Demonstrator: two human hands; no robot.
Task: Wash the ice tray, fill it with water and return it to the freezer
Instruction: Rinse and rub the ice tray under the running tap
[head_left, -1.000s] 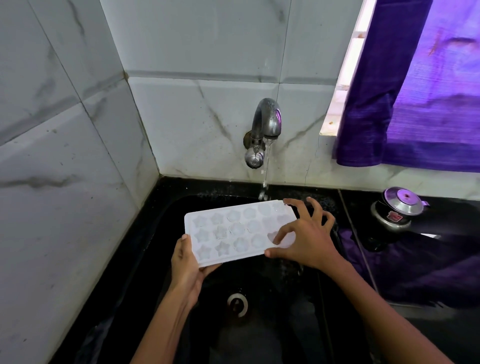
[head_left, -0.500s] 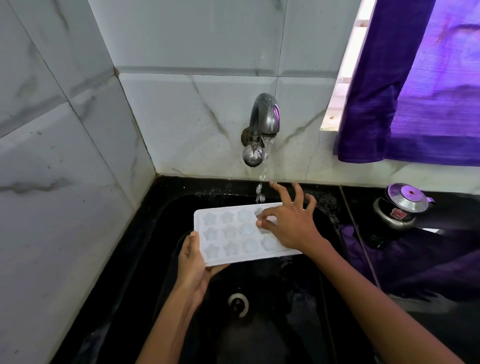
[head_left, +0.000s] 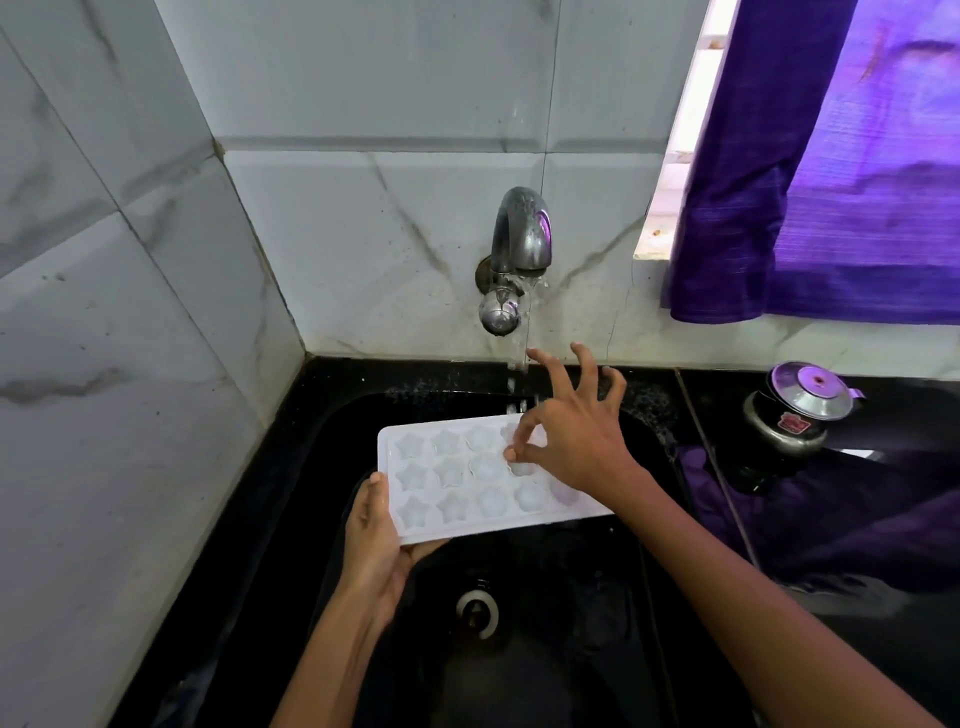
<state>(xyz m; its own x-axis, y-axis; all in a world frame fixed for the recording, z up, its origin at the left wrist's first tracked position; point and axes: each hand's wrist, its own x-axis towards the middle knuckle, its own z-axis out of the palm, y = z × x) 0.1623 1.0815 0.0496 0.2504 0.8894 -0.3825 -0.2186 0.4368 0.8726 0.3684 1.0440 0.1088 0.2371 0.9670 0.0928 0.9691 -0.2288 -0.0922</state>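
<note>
A white ice tray (head_left: 457, 478) with star and round moulds is held level over the black sink (head_left: 322, 467), under a running stream from the metal tap (head_left: 517, 244). My left hand (head_left: 374, 535) grips the tray's near left corner from below. My right hand (head_left: 571, 431) rests over the tray's far right part, thumb and forefinger pressed into a mould, the other fingers spread. The tray's right end is hidden under that hand.
Marble-look tiled walls close in at the left and back. The sink drain (head_left: 478, 610) lies below the tray. On the black counter to the right stand a small steel-lidded pot (head_left: 795, 410) and a purple cloth (head_left: 831, 509). A purple curtain (head_left: 831, 171) hangs at top right.
My right hand has slid left along the tray from its right end to the moulds under the stream. The water flow from the tap has grown stronger. The left hand keeps its grip.
</note>
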